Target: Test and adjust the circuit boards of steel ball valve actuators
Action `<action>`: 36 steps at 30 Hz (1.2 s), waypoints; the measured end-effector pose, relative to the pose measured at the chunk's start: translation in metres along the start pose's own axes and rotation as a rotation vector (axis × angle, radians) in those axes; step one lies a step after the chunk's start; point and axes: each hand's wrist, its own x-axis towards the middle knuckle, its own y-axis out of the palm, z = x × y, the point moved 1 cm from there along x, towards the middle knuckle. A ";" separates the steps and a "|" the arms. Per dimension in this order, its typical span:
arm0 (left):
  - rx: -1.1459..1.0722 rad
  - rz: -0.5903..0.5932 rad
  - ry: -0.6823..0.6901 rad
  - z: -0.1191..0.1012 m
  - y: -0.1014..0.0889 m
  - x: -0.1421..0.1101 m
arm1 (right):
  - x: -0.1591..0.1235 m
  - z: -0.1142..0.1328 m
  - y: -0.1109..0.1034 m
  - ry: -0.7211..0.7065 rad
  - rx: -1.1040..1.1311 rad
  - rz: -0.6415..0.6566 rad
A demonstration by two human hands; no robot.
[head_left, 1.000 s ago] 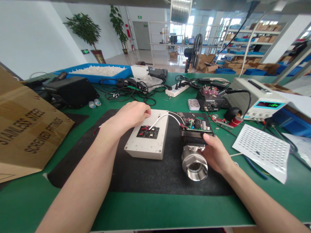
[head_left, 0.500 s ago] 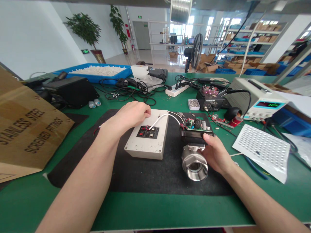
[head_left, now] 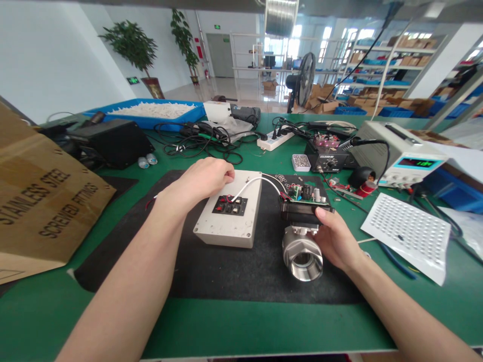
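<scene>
My right hand (head_left: 337, 239) grips a motorized ball valve (head_left: 304, 251), thumb on its black actuator housing (head_left: 302, 212) and fingers hidden behind. A green circuit board (head_left: 306, 195) sits exposed on top of the housing. From it a white cable (head_left: 251, 185) arches left to a black terminal panel (head_left: 230, 205) on a pale grey box (head_left: 222, 231). My left hand (head_left: 207, 177) rests over the far end of that box with its fingers curled closed. Whatever those fingers touch or hold is hidden behind the hand.
Under the box and valve lies a black mat (head_left: 211, 281). Left stands a cardboard carton (head_left: 49, 201). On the right are a power supply (head_left: 400, 156) and a white perforated sheet (head_left: 409, 234). Farther back lie tangled cables (head_left: 204, 143), a power strip (head_left: 275, 138) and a blue tray (head_left: 132, 121).
</scene>
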 end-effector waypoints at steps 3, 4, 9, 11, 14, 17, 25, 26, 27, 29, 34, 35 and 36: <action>0.000 0.006 -0.007 -0.001 -0.001 0.000 | 0.000 0.000 0.001 -0.003 0.003 0.004; 0.000 0.008 -0.010 -0.001 -0.001 0.000 | 0.000 0.000 0.002 -0.003 0.000 0.003; -0.004 0.018 -0.023 -0.002 -0.001 0.000 | 0.000 0.001 0.001 0.002 -0.021 -0.013; -0.007 0.019 -0.024 -0.002 -0.002 0.000 | 0.000 0.001 0.001 0.004 -0.021 -0.015; -0.011 0.014 -0.027 -0.003 -0.004 -0.001 | -0.001 0.001 0.001 -0.001 -0.018 -0.015; -0.013 0.011 -0.033 -0.004 -0.006 -0.002 | -0.001 0.001 0.002 -0.002 -0.018 -0.010; -0.015 0.021 -0.017 -0.003 -0.004 -0.002 | -0.001 0.003 0.004 -0.001 -0.030 -0.017; -0.016 0.023 -0.016 -0.003 -0.004 -0.001 | -0.001 0.003 0.004 0.000 -0.036 -0.023; -0.016 0.024 -0.017 -0.003 -0.003 -0.001 | -0.001 0.003 0.004 0.001 -0.040 -0.028; -0.014 0.026 -0.020 -0.002 -0.003 -0.001 | -0.001 0.003 0.004 0.003 -0.041 -0.034; -0.008 0.024 -0.025 -0.002 -0.002 0.000 | -0.002 0.002 0.004 0.006 -0.023 -0.015; -0.007 0.024 -0.025 -0.002 -0.002 0.000 | -0.002 0.002 0.004 0.007 -0.021 -0.012; -0.006 0.023 -0.025 -0.002 -0.002 0.000 | -0.002 0.002 0.004 0.006 -0.019 -0.010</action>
